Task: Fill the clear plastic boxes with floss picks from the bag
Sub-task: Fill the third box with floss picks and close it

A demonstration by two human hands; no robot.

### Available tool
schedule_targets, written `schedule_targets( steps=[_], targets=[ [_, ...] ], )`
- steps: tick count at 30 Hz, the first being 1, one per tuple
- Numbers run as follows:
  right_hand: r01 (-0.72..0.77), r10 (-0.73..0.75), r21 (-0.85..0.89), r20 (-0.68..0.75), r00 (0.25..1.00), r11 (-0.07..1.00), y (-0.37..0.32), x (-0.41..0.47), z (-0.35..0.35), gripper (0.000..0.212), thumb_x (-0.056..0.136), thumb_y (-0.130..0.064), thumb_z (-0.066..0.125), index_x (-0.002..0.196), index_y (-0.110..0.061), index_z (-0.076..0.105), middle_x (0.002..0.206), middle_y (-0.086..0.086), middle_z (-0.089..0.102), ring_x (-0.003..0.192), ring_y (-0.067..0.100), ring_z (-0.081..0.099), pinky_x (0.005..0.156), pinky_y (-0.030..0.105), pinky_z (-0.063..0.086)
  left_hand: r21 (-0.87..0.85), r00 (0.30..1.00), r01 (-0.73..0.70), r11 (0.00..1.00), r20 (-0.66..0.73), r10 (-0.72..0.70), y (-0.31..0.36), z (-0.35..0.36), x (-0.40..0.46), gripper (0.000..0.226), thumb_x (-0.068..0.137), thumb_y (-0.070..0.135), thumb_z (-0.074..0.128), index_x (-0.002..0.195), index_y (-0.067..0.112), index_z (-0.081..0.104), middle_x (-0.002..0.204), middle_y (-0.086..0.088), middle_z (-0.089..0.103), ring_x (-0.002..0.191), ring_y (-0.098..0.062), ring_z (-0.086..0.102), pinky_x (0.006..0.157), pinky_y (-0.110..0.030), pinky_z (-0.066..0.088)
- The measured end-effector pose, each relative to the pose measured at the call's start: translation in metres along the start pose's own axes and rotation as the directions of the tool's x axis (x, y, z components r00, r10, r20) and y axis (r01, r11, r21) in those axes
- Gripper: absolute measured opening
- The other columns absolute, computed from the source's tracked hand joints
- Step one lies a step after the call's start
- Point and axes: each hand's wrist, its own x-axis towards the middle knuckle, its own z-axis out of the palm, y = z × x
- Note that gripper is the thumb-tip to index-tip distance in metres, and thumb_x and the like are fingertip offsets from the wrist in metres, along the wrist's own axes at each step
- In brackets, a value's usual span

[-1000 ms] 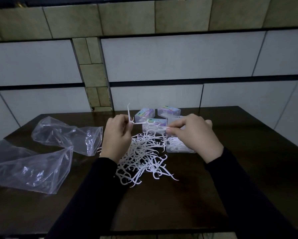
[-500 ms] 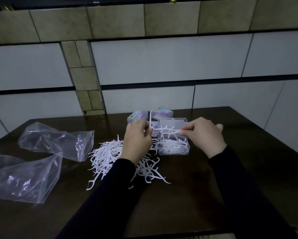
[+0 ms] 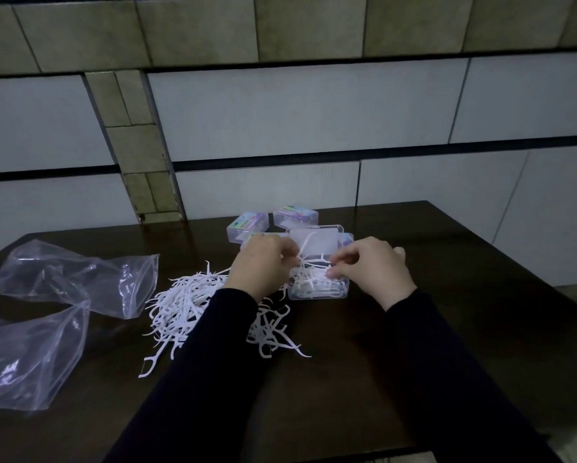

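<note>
Now both hands over open clear box (image 3: 317,292): left hand (image 3: 260,262) and right hand (image 3: 370,267) each pinch white floss picks (image 3: 310,262) above it. Box part-filled, lid up. Loose pick pile (image 3: 183,305) on worktop (image 3: 347,379) just left; closed boxes (image 3: 247,225) behind; plastic bags (image 3: 63,279) far left.

Left hand (image 3: 262,265): moved from above the loose pile (image 3: 183,305) to the left edge of the open box (image 3: 317,289).
Right hand (image 3: 370,267): lowered onto the box's right side.
Floss picks (image 3: 309,262) (pinched between both hands): now down over the box's contents.
</note>
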Motion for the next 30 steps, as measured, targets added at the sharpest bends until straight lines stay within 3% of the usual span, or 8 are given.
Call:
schedule_targets(
  steps=[4,9,14,19,22,26,30],
  targets=[
    [0.007,-0.007,0.012,-0.003,1.000,1.000,0.004,0.000,-0.004,0.014,0.082,-0.044,0.070,0.093,-0.035,0.070,0.110,-0.016,0.064,0.111,0.013,0.051,0.095,0.041,0.026,0.049,1.000,-0.029,0.998,0.000,0.029,0.000,0.000,-0.001,0.008,0.089,0.023,0.064,0.087,0.023,0.072,0.092,0.004,0.070,0.087,-0.011,0.057,0.074,-0.024,0.043],
    [-0.016,0.017,-0.023,0.035,0.999,1.000,0.011,-0.001,-0.010,0.017,0.085,-0.043,0.068,0.099,-0.035,0.069,0.115,-0.015,0.062,0.114,0.014,0.050,0.098,0.041,0.027,0.085,0.991,-0.105,0.991,-0.069,0.111,0.007,0.004,-0.005,0.015,0.090,0.025,0.061,0.097,0.024,0.075,0.101,0.006,0.069,0.095,-0.014,0.059,0.079,-0.027,0.047],
    [0.004,-0.004,-0.029,0.007,1.000,1.000,0.009,0.001,-0.002,0.005,0.087,-0.040,0.066,0.090,-0.036,0.068,0.092,-0.020,0.057,0.102,0.011,0.052,0.094,0.040,0.028,0.089,0.977,-0.082,0.993,-0.190,0.098,0.006,-0.001,-0.009,0.016,0.092,0.025,0.057,0.098,0.021,0.072,0.100,0.006,0.070,0.098,-0.014,0.056,0.076,-0.024,0.042],
    [0.030,-0.030,-0.017,-0.003,1.000,0.999,0.005,0.002,0.004,0.008,0.087,-0.044,0.064,0.088,-0.037,0.065,0.089,-0.020,0.055,0.092,0.008,0.050,0.087,0.037,0.025,0.184,0.984,-0.155,0.971,-0.061,0.168,0.016,0.009,-0.013,0.025,0.096,0.027,0.050,0.111,0.025,0.070,0.105,0.002,0.066,0.101,-0.017,0.051,0.081,-0.028,0.042],
    [-0.004,0.002,-0.037,-0.037,0.999,0.999,0.008,0.001,-0.003,0.016,0.089,-0.049,0.059,0.095,-0.034,0.064,0.093,-0.017,0.055,0.090,0.009,0.048,0.093,0.039,0.029,0.215,0.985,-0.158,0.964,-0.027,0.168,0.017,0.015,-0.012,0.028,0.097,0.033,0.048,0.115,0.025,0.067,0.110,0.002,0.064,0.103,-0.015,0.049,0.084,-0.027,0.043],
    [-0.087,0.085,-0.059,-0.031,0.996,0.994,0.011,-0.001,-0.010,0.016,0.090,-0.047,0.059,0.093,-0.032,0.063,0.090,-0.013,0.061,0.086,0.010,0.052,0.095,0.041,0.034,0.114,0.989,-0.128,0.985,-0.054,0.135,0.013,0.011,-0.014,0.030,0.091,0.047,0.055,0.109,0.028,0.069,0.107,0.008,0.060,0.103,-0.010,0.048,0.078,-0.021,0.036],
    [-0.095,0.093,-0.066,-0.018,0.995,0.993,0.006,-0.001,-0.008,0.007,0.090,-0.038,0.062,0.092,-0.032,0.065,0.090,-0.012,0.062,0.088,0.010,0.054,0.093,0.039,0.034,-0.017,0.991,-0.133,0.991,0.021,0.134,0.007,0.004,-0.017,0.025,0.087,0.047,0.062,0.105,0.032,0.071,0.095,0.015,0.061,0.096,-0.004,0.053,0.078,-0.022,0.042]
  ],
)
